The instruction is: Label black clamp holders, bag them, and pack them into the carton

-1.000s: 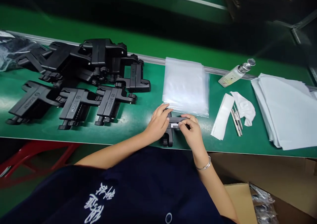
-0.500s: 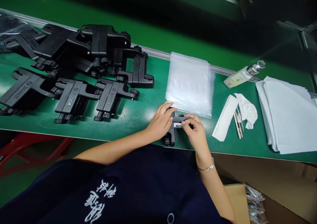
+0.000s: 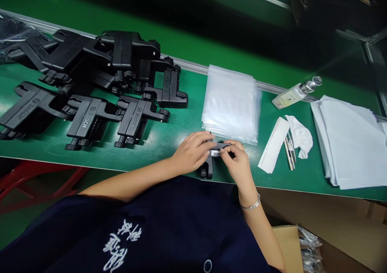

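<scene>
A black clamp bracket lies at the bench's front edge, largely covered by my hands. On its face sits a small white and grey label. My left hand is at the bracket's left end, fingers stretched out over it and a little apart, slightly blurred. At the other end, my right hand pinches the bracket between thumb and fingers, beside the label. Whether a loose bit of film is also in that pinch, I cannot tell. Just beyond my hands lies a stack of clear plastic bags.
Several black BOSCH clamp brackets crowd the left of the green bench. To the right are a spray bottle, a folded white cloth, a crumpled cloth, thin pen-like tools and white sheets. A carton stands below.
My left hand has slid slightly left and towards me, its fingers drawing back from the bracket's far side. My right hand keeps its pinch almost unmoved.
</scene>
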{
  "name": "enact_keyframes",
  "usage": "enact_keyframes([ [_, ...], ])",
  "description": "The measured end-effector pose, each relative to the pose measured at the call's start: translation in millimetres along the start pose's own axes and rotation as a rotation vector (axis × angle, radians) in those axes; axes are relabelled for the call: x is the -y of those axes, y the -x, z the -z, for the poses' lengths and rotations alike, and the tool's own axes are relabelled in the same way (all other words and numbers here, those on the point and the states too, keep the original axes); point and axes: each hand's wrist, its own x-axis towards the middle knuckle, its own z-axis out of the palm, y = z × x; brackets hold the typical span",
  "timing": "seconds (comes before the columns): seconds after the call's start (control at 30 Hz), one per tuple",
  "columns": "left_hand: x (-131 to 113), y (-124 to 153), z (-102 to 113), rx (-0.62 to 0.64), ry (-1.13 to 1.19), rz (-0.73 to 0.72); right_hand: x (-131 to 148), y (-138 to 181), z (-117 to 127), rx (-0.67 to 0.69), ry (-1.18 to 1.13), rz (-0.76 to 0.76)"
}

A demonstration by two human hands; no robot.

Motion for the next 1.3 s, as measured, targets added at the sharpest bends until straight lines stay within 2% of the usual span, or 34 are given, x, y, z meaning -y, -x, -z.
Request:
enact_keyframes([
  [0.1,9,1,17,0.174,-0.095,-0.257,-5,2,11,0.042,0.015,0.013],
  [0.23,20,-14,35,0.351,-0.114,-0.37,-21,3,40,0.258,-0.067,0.046],
  [0.33,17,-31,39,0.5,-0.17,-0.435,-30,3,50,0.336,0.038,0.134],
  [0.4,10,-40,37,0.538,-0.21,-0.472,-32,2,49,0.317,0.092,0.179],
  [0.53,-7,-40,26,0.528,-0.281,-0.529,-31,4,48,0.29,0.129,0.202],
  [0.6,-10,-37,25,0.548,-0.318,-0.517,-28,6,49,0.282,0.186,0.22],
  [0.67,-5,-39,28,0.518,-0.301,-0.432,-25,8,47,0.254,0.284,0.261],
  [0.7,0,-43,30,0.453,-0.277,-0.353,-24,8,44,0.24,0.333,0.294],
  [0.8,22,-69,32,0.143,-0.251,-0.03,-19,8,30,0.229,0.4,0.434],
  [0.83,30,-80,29,0.092,-0.265,0.05,-19,8,25,0.231,0.403,0.482],
  [0.87,37,-90,23,0.097,-0.287,0.088,-19,9,22,0.218,0.408,0.524],
  [0.9,42,-100,17,0.156,-0.315,0.083,-20,12,21,0.188,0.42,0.559],
  [1.0,52,-115,-7,0.333,-0.389,-0.024,-28,26,31,0.017,0.461,0.605],
  [1.1,55,-116,-21,0.337,-0.451,-0.032,-42,44,57,-0.187,0.484,0.59],
  [1.2,52,-120,-18,0.32,-0.501,-0.013,-49,59,82,-0.332,0.545,0.567],
  [1.3,48,-129,2,0.269,-0.543,0.026,-45,69,98,-0.4,0.591,0.534],
])
